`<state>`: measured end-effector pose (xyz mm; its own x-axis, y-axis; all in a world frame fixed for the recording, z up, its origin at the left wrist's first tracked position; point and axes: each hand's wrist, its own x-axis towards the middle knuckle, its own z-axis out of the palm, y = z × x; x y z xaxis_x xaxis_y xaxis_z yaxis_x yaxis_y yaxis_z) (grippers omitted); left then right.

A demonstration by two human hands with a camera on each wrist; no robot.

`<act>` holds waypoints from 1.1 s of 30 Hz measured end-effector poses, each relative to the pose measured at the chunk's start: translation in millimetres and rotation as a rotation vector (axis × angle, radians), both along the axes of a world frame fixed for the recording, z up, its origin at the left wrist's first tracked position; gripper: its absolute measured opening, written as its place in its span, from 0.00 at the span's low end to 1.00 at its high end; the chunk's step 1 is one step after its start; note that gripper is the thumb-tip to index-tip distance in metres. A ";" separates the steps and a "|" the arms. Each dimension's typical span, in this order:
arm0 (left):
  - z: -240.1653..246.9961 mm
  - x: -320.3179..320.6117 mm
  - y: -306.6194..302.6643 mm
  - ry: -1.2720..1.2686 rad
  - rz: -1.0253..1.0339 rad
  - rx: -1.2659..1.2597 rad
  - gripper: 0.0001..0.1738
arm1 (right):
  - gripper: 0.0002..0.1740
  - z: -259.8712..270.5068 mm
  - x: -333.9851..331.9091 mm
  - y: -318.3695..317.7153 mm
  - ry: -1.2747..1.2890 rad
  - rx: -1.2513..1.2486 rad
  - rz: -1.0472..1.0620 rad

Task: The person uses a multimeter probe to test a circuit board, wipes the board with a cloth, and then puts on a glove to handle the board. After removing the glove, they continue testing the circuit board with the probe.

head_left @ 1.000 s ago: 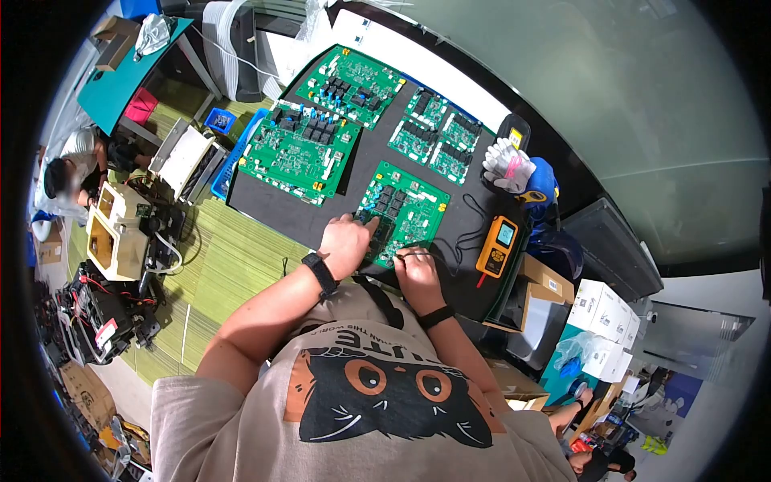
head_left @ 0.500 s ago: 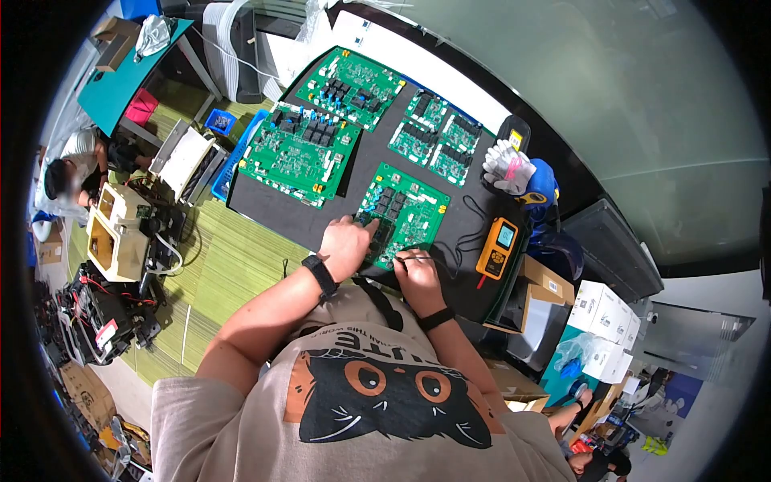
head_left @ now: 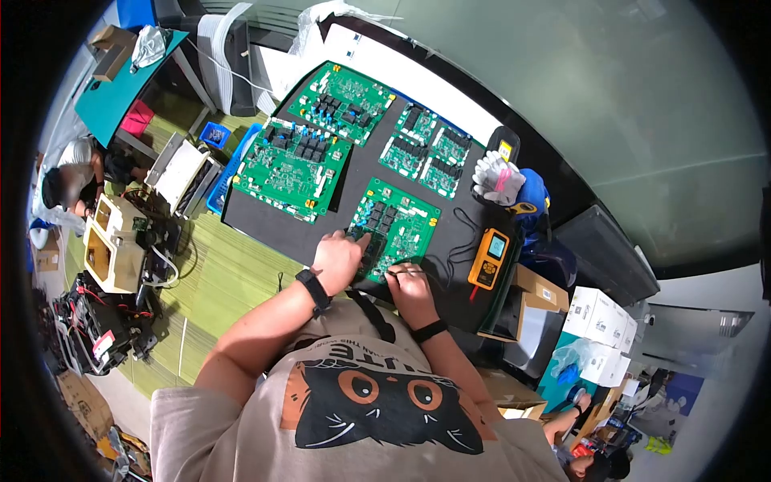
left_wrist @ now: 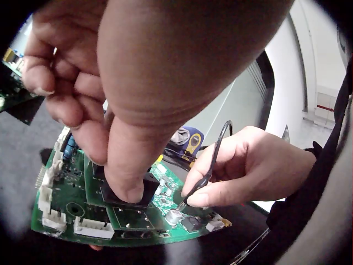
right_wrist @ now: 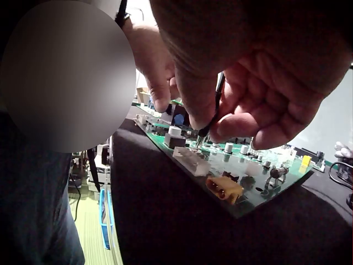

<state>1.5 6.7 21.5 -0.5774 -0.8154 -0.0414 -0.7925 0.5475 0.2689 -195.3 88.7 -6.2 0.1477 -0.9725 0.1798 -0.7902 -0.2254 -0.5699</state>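
A green circuit board (head_left: 414, 218) lies on the black table top, with both hands at its near edge. My left hand (head_left: 336, 259) has its thumb pressed on a black block (left_wrist: 149, 190) on a smaller, darker board (left_wrist: 132, 218) stacked over the green one. Its index fingertip is beside the block's far edge; the other fingers are bent. My right hand (head_left: 412, 293) pinches a slim black probe (left_wrist: 205, 181) with a cable between thumb and index finger. The probe's thin tip points down close beside a silver round component (left_wrist: 172, 217).
Larger boards (head_left: 293, 177) are stacked at the left, with another board (head_left: 345, 100) behind. Several small boards (head_left: 426, 149) lie at the back middle. On the right are an orange handheld meter (head_left: 488, 259), white gloves (head_left: 498, 178) and a blue tape dispenser-like object (head_left: 532, 197).
The head view has tilted, so the table and boards appear slightly lower and further left. Both hands stay at the same places on the board, still holding the same things.
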 end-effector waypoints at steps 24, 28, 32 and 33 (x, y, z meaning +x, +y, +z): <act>-2.4 0.5 1.9 -0.020 0.025 0.025 0.39 | 0.03 -5.4 -4.1 -1.0 -0.172 -0.057 0.069; 0.0 0.4 -0.4 -0.025 0.006 0.030 0.34 | 0.02 -6.8 -5.1 -3.8 -0.142 -0.127 0.097; 0.3 -0.9 0.2 -0.029 0.021 0.035 0.38 | 0.03 -7.0 -5.3 -1.1 -0.054 -0.116 0.119; 0.1 -1.3 0.7 -0.028 0.021 0.034 0.38 | 0.03 -6.3 -4.7 0.5 -0.053 -0.117 0.119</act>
<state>0.2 7.4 21.6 -0.5584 -0.8251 -0.0853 -0.8111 0.5216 0.2645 -200.1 89.2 -12.5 0.2478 -0.9207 0.3014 -0.7233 -0.3828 -0.5747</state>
